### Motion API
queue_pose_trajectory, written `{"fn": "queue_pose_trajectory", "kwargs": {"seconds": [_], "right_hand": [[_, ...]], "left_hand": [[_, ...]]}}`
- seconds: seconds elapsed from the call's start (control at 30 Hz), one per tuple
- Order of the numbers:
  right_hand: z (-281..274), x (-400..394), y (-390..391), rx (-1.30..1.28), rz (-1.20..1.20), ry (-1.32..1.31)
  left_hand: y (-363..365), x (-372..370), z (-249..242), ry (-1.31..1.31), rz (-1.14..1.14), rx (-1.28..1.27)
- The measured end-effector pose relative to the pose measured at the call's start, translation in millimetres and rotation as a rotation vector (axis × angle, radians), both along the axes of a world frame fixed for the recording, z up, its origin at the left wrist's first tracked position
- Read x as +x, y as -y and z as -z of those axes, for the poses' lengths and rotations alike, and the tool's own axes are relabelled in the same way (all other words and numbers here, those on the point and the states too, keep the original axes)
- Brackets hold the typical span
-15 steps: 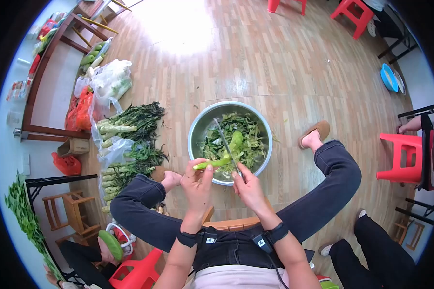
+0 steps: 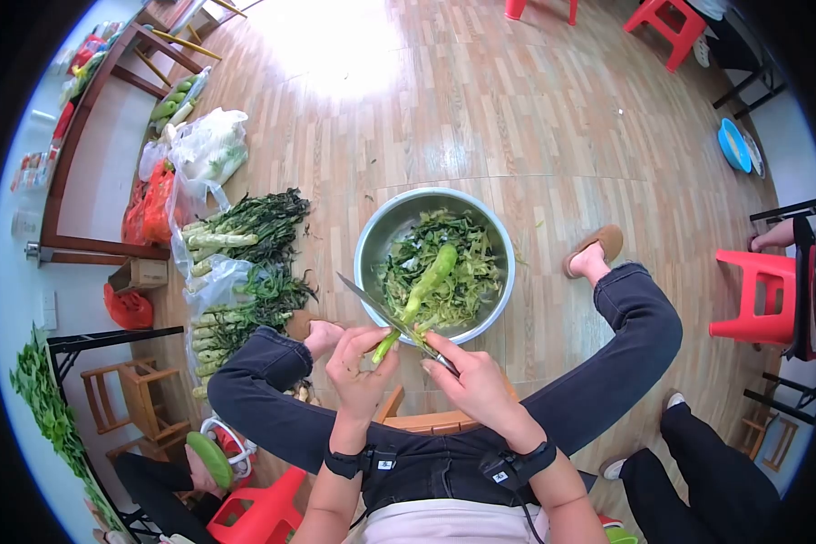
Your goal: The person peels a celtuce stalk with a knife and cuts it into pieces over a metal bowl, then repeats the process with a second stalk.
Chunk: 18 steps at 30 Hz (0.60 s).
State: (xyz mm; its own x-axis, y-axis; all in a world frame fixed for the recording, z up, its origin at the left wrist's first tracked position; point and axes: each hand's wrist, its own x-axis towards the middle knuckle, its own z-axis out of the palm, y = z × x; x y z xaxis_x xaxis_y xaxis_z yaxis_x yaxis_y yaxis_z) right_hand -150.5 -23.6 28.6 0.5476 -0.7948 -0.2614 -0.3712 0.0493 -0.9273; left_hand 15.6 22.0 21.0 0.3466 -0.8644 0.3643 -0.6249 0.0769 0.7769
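Note:
My left hand (image 2: 357, 370) pinches the near end of a bright green peeled stem, which looks like celtuce (image 2: 432, 279). The stem's thicker far end reaches out over a metal basin (image 2: 362, 246). Wrapped round a knife's handle, my right hand (image 2: 477, 384) is close beside the left. The knife (image 2: 366, 297) lies across the stem near the left fingers, its tip pointing up and left. Green peelings and leaf scraps (image 2: 467, 299) fill the basin's bottom. Exactly where the edge meets the stem is hard to make out.
Leafy celtuce stalks (image 2: 231, 238) lie in piles on the floor at left, near white plastic bags (image 2: 210, 150) and a red bag (image 2: 150, 204). A red stool (image 2: 748, 295) stands at right. Other people's legs (image 2: 698, 462) show at lower right.
The knife has swung from pointing up the basin to pointing left across the stem. Both hands have come nearer my body, and the stem's near end has tipped down toward me.

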Motion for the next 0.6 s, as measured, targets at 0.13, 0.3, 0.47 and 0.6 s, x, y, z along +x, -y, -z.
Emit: {"fn": "queue_pose_trajectory", "kwargs": {"seconds": [0.13,0.3,0.47,0.6], "right_hand": [[3,0,3,0.007,-0.006,-0.075],[37,-1,4,0.081,0.025,-0.051],[73,-2,3,0.154,0.152,-0.037],[56,0,1,0.134,0.211,-0.034]], "left_hand": [[-3,0,7,-0.046,0.027,-0.005],[-6,-3,9,-0.059,0.034,-0.026],[-8,-4,10,-0.154,0.077,0.009],[-4,-7,13,-0.238,0.032,-0.003]]}}
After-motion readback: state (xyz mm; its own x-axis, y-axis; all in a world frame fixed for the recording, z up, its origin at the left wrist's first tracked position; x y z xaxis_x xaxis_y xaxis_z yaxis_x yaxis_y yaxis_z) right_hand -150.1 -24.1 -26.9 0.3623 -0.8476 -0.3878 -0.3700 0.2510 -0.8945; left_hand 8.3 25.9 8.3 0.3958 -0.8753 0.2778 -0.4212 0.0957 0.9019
